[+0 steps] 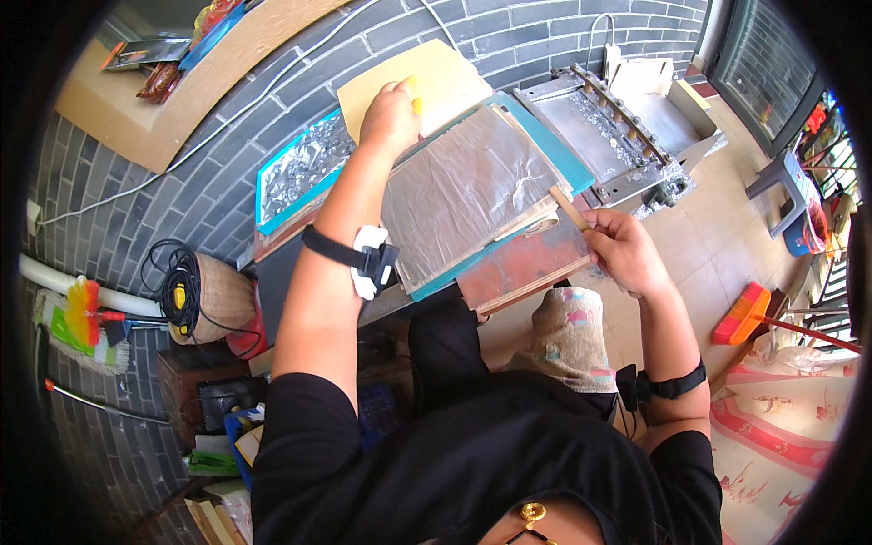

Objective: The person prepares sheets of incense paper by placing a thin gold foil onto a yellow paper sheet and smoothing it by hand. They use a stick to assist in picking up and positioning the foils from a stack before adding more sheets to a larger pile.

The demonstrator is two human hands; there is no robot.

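A stack of thin sheets topped by a wrinkled silvery-grey sheet lies before me on a teal ribbed mat. My right hand pinches a flat wooden stick, whose far tip meets the stack's right corner. Past the stack's far left side, my left hand reaches over a yellowish sheet or board. Yellow covers show on some of its fingertips. Its palm side is hidden, so whether it grips the sheet cannot be told.
A blue-rimmed tray of crumpled silvery foil stands at left. A metal frame device is at far right, beside a shallow metal box. Below the mat is a worn reddish board. A brick wall rises behind; an orange broom lies right.
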